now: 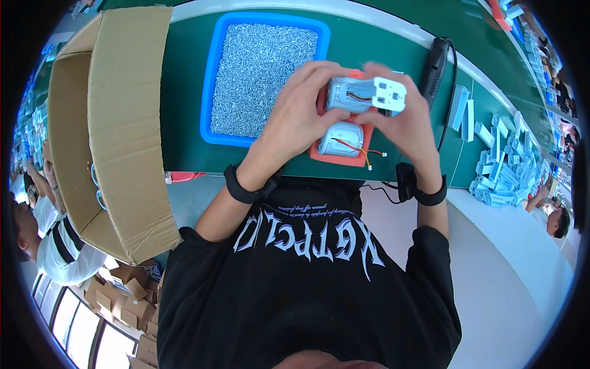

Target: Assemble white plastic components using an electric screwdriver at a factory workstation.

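My left hand [299, 106] is closed round one side of a light-blue plastic housing [342, 93], its thumb along the near edge. Wires run inside the housing, and a white end plate [389, 94] with square holes sticks out to its right. My right hand [407, 120] grips that end from the other side, its upper fingers slightly blurred. Just below, a second rounded light-blue housing [342, 139] lies in an orange-red holder [340, 160]. From it trail thin red, yellow and dark wires [359, 151] with small white connectors. My hands partly hide the holder's upper portion.
A blue tray [212, 80] full of small silver screws stands left of my hands. Further left is an open cardboard box [126, 123]. A black corded power screwdriver [436, 71] lies on the right, beyond it a pile of light-blue plastic parts [501, 163]. Other people sit at both sides.
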A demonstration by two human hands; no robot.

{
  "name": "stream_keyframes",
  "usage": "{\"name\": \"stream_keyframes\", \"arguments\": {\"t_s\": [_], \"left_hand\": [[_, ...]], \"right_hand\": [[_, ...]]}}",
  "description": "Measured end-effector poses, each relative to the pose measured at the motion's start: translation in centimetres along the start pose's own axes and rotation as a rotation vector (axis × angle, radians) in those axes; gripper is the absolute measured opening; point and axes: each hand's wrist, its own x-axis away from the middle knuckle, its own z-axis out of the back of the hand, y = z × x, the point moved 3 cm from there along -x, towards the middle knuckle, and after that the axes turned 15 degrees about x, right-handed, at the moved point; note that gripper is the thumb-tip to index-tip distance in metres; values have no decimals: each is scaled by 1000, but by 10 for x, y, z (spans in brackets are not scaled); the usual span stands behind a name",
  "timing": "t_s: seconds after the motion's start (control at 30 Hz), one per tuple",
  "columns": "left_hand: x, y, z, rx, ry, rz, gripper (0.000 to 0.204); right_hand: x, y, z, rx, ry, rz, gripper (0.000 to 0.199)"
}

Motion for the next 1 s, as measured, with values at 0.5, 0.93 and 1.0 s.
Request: {"name": "stream_keyframes", "arguments": {"t_s": [0.5,0.93,1.0], "left_hand": [[39,29,-15,-328,-407,-213,24],[38,22,-17,244,-189,23,27],[40,18,-17,275,-153,-19,26]], "right_hand": [[25,64,19,-73,-93,-504,45],[53,1,8,-1517,112,-448,68],[53,-9,9,-1415,122,-336,65]]}}
